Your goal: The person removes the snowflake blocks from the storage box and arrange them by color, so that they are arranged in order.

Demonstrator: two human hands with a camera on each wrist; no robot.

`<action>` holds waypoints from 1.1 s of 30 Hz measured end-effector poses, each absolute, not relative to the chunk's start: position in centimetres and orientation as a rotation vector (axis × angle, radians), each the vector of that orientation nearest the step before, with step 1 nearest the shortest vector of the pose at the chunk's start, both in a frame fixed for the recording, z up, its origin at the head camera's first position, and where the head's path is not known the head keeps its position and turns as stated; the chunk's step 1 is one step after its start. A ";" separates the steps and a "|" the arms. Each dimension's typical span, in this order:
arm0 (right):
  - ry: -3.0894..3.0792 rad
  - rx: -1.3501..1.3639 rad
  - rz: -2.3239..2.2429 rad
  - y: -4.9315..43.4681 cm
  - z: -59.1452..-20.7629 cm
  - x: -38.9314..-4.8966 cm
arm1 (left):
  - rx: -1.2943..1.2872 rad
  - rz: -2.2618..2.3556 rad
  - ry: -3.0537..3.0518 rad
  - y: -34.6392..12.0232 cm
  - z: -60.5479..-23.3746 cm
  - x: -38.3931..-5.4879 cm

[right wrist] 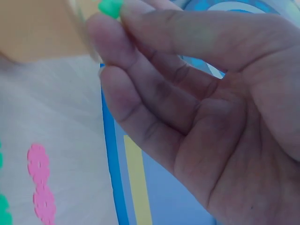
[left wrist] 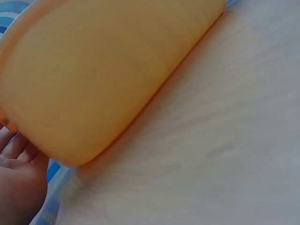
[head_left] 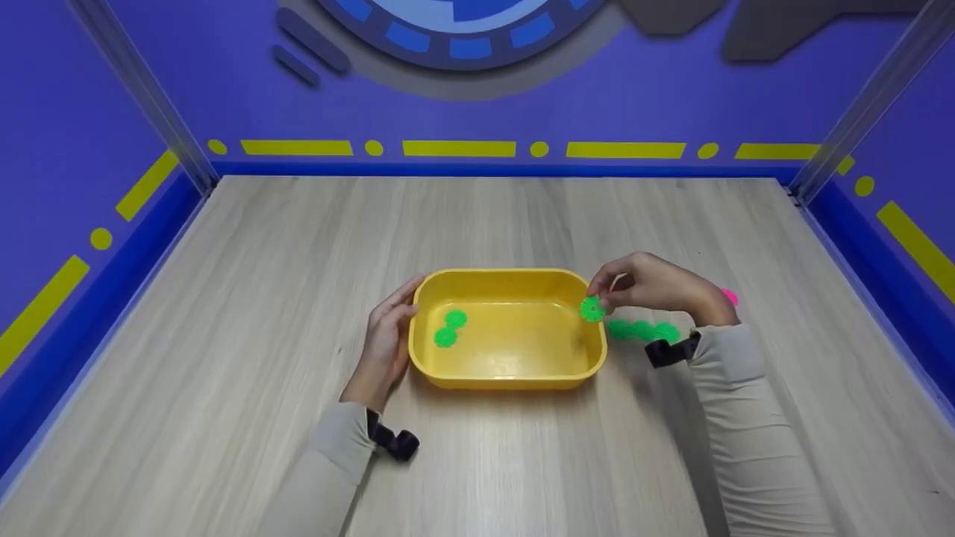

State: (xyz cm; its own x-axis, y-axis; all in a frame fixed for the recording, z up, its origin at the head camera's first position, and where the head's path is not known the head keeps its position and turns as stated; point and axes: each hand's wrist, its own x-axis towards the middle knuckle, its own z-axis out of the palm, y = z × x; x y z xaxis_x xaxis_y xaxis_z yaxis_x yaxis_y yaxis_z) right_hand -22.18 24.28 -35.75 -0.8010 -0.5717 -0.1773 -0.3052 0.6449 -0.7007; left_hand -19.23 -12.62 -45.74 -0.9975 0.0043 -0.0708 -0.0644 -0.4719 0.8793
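A yellow plastic basin (head_left: 507, 384) sits on the table in the head view, with two green snowflake-shaped discs (head_left: 451, 328) inside near its left end. My left hand (head_left: 384, 339) holds the basin's left end, fingers along the outer wall and thumb at the rim. In the left wrist view, part of that hand (left wrist: 23, 183) shows beside the basin wall. Between thumb and fingertips, my right hand (head_left: 649, 283) pinches a green toothed disc (head_left: 593, 309) over the basin's right rim. The right wrist view shows only a bit of this disc (right wrist: 111, 8) at the fingertips.
Several green discs (head_left: 643, 330) lie in a row to the right of the basin, beneath the right wrist. Pink discs (right wrist: 42, 183) lie beyond them, mostly hidden by the right arm in the head view. Blue panels (head_left: 477, 119) enclose the wooden table (head_left: 283, 246).
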 end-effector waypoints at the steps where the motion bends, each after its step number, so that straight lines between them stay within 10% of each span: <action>1: 2.491 -0.685 -0.953 24.5 -35.8 -22.1 | -0.094 2.658 1.597 -12.6 -45.7 -19.3; 33: 2.562 -0.365 -0.890 33.2 -37.8 -21.6 | -0.090 2.668 1.578 -12.6 -45.7 -19.2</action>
State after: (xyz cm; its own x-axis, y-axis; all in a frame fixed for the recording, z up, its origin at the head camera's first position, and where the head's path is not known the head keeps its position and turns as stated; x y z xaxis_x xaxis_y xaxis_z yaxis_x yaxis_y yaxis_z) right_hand -21.57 33.18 -37.75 -0.8849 -0.3679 -0.2857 -0.1116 0.7629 -0.6368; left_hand -19.17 -12.56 -45.68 -0.9975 0.0058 -0.0708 -0.0648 -0.4815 0.8740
